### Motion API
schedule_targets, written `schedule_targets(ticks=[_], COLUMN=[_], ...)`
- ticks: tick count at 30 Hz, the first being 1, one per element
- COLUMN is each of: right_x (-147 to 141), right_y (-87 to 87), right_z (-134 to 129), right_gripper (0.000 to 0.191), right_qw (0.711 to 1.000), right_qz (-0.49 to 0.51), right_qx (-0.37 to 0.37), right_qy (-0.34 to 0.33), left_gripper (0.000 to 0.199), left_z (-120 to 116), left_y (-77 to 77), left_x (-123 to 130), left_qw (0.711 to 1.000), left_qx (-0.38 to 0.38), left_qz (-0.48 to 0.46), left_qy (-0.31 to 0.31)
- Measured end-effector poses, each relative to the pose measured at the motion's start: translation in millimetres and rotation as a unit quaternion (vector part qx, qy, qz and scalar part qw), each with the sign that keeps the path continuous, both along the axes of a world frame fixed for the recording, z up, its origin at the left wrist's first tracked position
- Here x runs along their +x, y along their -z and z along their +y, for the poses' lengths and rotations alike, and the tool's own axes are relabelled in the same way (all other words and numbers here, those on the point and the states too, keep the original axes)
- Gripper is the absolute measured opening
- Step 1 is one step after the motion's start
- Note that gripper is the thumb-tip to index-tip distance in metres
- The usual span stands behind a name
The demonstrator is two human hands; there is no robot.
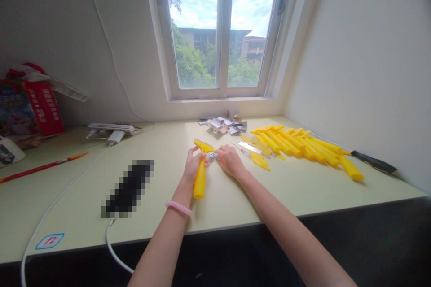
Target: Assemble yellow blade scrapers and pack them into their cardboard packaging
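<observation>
My left hand (191, 167) is closed around a yellow scraper (200, 181), whose wide head points away from me and whose round handle points back toward the table edge. Between my hands lies a small heap of silvery metal bits (212, 157) that look like screws. My right hand (230, 160) reaches to the right side of this heap, its fingers bent together at the bits; whatever they pinch is hidden. Just right of it lie flat yellow scraper parts (259, 160) and a pale metal blade strip (249, 147).
Several yellow scrapers (299, 145) lie in a row at the right, beside a black-handled tool (373, 163). Crumpled wrappers (224, 124) sit below the window. At left are a blurred-out dark device (129, 188) on a white cable, a power strip (111, 128) and a red stick (43, 167).
</observation>
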State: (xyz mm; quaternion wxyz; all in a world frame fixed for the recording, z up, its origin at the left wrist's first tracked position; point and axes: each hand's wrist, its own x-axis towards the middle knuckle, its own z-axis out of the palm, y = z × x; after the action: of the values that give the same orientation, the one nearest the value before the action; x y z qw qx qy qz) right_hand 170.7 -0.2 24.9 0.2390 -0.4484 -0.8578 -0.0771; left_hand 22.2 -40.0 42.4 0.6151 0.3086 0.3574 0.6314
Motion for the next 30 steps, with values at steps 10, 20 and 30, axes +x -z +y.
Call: schedule_targets(ticks=[10, 20, 30], right_x=[4.7, 10.1, 11.5], right_y=[2.5, 6.9, 10.2], right_z=[2.9, 6.8, 8.1], right_gripper=[0.02, 0.018, 0.017], right_qw=[1.0, 0.997, 0.994], right_qz=[-0.007, 0.067, 0.09], right_qx=[-0.008, -0.041, -0.048], right_qy=[-0.008, 0.005, -0.029], left_gripper=[0.048, 0.047, 0.047], left_z=[0.1, -0.2, -0.2], left_y=[-1.0, -1.0, 0.0], left_x=[0.2, -0.7, -1.1], left_qw=[1.0, 1.0, 1.0], left_qx=[-0.007, -0.009, -0.011], left_qz=[-0.005, -0.005, -0.006], left_qy=[0.006, 0.015, 0.025])
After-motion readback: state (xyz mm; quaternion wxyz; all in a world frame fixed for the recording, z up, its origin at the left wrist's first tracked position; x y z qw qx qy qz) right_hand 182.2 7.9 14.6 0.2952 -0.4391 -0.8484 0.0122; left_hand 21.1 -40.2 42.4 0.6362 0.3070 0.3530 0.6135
